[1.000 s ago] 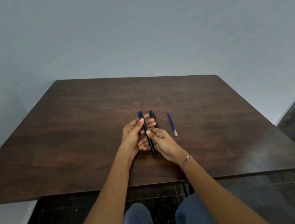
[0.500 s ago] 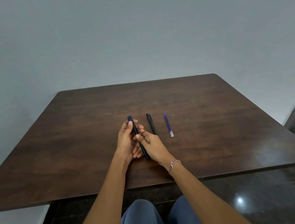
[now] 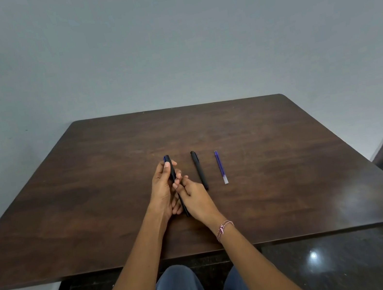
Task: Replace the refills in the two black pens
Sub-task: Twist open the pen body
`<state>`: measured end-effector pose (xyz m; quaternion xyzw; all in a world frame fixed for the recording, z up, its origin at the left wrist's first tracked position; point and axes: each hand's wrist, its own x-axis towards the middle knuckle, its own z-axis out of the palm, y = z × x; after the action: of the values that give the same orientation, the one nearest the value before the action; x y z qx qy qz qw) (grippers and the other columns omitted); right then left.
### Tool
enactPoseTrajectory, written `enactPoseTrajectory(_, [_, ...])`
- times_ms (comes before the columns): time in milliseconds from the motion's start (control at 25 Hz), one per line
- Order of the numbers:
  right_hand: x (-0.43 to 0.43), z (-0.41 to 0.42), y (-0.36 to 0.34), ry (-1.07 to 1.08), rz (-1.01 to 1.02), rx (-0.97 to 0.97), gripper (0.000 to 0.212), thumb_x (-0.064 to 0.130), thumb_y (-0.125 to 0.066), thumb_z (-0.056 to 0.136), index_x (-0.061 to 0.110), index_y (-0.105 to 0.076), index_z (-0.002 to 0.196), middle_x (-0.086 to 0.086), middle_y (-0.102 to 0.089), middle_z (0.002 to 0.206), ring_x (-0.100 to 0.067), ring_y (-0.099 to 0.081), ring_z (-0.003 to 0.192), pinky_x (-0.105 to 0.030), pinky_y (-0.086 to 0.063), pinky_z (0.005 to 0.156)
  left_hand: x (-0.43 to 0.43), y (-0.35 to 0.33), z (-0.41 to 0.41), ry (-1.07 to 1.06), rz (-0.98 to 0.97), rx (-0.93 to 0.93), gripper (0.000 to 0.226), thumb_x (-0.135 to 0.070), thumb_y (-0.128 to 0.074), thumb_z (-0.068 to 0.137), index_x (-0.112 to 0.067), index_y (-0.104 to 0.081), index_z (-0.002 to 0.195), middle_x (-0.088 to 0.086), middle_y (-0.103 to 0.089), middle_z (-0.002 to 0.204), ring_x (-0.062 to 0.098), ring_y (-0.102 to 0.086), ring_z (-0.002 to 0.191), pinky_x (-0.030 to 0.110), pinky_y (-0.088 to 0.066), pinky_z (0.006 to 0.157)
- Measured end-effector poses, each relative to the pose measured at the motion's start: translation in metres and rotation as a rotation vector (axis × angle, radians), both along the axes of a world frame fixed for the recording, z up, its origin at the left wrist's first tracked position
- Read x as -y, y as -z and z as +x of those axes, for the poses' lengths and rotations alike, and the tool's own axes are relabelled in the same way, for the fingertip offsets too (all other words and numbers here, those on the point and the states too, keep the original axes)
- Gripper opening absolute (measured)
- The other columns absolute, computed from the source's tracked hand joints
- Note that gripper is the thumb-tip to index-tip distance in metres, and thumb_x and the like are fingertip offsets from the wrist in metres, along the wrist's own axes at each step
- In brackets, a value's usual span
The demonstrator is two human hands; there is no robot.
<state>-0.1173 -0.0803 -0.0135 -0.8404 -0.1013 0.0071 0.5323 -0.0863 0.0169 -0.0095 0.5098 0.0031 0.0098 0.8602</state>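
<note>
My left hand (image 3: 164, 190) and right hand (image 3: 196, 199) both grasp first black pen (image 3: 173, 176) above table (image 3: 293, 178). Second black pen (image 3: 199, 170) lies on table, blue refill (image 3: 220, 167) beside it, apart.

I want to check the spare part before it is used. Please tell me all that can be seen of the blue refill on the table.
The refill is a thin, straight blue tube, plastic by its look, with a short pale end toward the person. It lies flat on the brown table, pointing nearly straight away, to the right of the loose pen and apart from it. Only the table touches it.
</note>
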Motion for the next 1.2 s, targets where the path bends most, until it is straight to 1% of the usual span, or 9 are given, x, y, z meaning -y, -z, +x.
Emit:
enactPoseTrajectory(120, [-0.003, 0.003, -0.001, -0.007, 0.034, -0.040, 0.024, 0.020, -0.040, 0.100, 0.007, -0.056, 0.113, -0.012, -0.069, 0.097, -0.007, -0.063, 0.071, -0.015, -0.053, 0.067, -0.001, -0.001, 0.002, 0.006, 0.003, -0.015, 0.022, -0.024, -0.040, 0.100, -0.011, -0.056, 0.092, -0.003, -0.055, 0.053, 0.003, -0.042, 0.036, 0.018, -0.050, 0.054])
enactPoseTrajectory(200, [-0.002, 0.007, 0.001, -0.048, 0.096, -0.103, 0.025, 0.022, -0.040, 0.100, 0.005, -0.055, 0.111, -0.015, -0.069, 0.088, -0.021, -0.068, 0.070, -0.037, -0.059, 0.075, -0.003, -0.003, 0.003, 0.021, 0.017, -0.029, 0.027, -0.027, -0.037, 0.100, -0.011, -0.058, 0.099, -0.002, -0.057, 0.058, 0.003, -0.041, 0.036, 0.016, -0.043, 0.039])
enactPoseTrajectory(280, [0.002, 0.011, -0.001, -0.111, 0.137, -0.156, 0.025, 0.022, -0.040, 0.101, 0.005, -0.054, 0.112, -0.013, -0.068, 0.080, -0.025, -0.068, 0.068, -0.044, -0.059, 0.076, -0.004, -0.005, 0.005, 0.062, 0.011, -0.024, 0.033, -0.031, -0.032, 0.101, -0.011, -0.059, 0.105, -0.002, -0.055, 0.062, 0.003, -0.039, 0.036, 0.016, -0.033, 0.032])
enactPoseTrajectory(360, [0.006, 0.011, -0.005, -0.178, 0.180, -0.191, 0.025, 0.022, -0.039, 0.101, 0.004, -0.052, 0.114, -0.009, -0.067, 0.077, -0.024, -0.068, 0.068, -0.037, -0.059, 0.073, -0.006, -0.004, 0.004, 0.094, -0.002, -0.019, 0.033, -0.031, -0.030, 0.101, -0.012, -0.058, 0.102, -0.003, -0.054, 0.061, 0.005, -0.039, 0.038, 0.018, -0.032, 0.033])
enactPoseTrajectory(440, [0.008, 0.006, -0.007, -0.266, 0.207, -0.221, 0.025, 0.019, -0.038, 0.101, 0.005, -0.049, 0.118, -0.007, -0.066, 0.077, -0.019, -0.067, 0.068, -0.027, -0.058, 0.069, -0.008, -0.002, 0.000, 0.122, -0.051, -0.044, 0.030, -0.030, -0.030, 0.101, -0.014, -0.053, 0.088, -0.004, -0.048, 0.055, 0.006, -0.037, 0.038, 0.018, -0.032, 0.034])
enactPoseTrajectory(600, [0.010, 0.004, -0.010, -0.320, 0.144, -0.219, 0.026, 0.018, -0.039, 0.101, 0.007, -0.049, 0.123, -0.005, -0.065, 0.079, -0.014, -0.065, 0.069, -0.016, -0.052, 0.065, -0.007, -0.001, -0.002, 0.120, -0.089, -0.090, 0.032, -0.032, -0.031, 0.100, -0.017, -0.045, 0.075, -0.005, -0.040, 0.047, 0.007, -0.034, 0.038, 0.018, -0.035, 0.036])
enactPoseTrajectory(880, [0.012, 0.004, -0.007, -0.314, 0.179, -0.193, 0.026, 0.015, -0.041, 0.100, 0.001, -0.052, 0.119, -0.004, -0.064, 0.077, -0.012, -0.063, 0.066, -0.013, -0.050, 0.060, -0.005, -0.001, -0.002, 0.104, -0.116, -0.063, 0.032, -0.034, -0.032, 0.101, -0.015, -0.044, 0.077, -0.006, -0.039, 0.044, 0.006, -0.033, 0.034, 0.015, -0.030, 0.031])
enactPoseTrajectory(1080, [0.011, 0.005, -0.005, -0.307, 0.143, -0.158, 0.026, 0.016, -0.043, 0.100, 0.005, -0.053, 0.121, -0.005, -0.065, 0.079, -0.015, -0.065, 0.070, -0.020, -0.056, 0.070, -0.004, 0.001, 0.003, 0.092, -0.176, -0.016, 0.032, -0.032, -0.032, 0.101, -0.015, -0.046, 0.077, -0.008, -0.036, 0.039, 0.004, -0.030, 0.033, 0.018, -0.035, 0.043])
enactPoseTrajectory(1200, [0.011, 0.003, -0.006, -0.313, 0.163, -0.147, 0.023, 0.017, -0.042, 0.100, 0.006, -0.053, 0.117, -0.004, -0.066, 0.076, -0.011, -0.066, 0.067, -0.020, -0.055, 0.069, -0.005, 0.000, 0.003, 0.046, -0.065, 0.009, 0.032, -0.031, -0.032, 0.101, -0.016, -0.049, 0.079, -0.006, -0.042, 0.042, 0.005, -0.037, 0.035, 0.020, -0.048, 0.059])
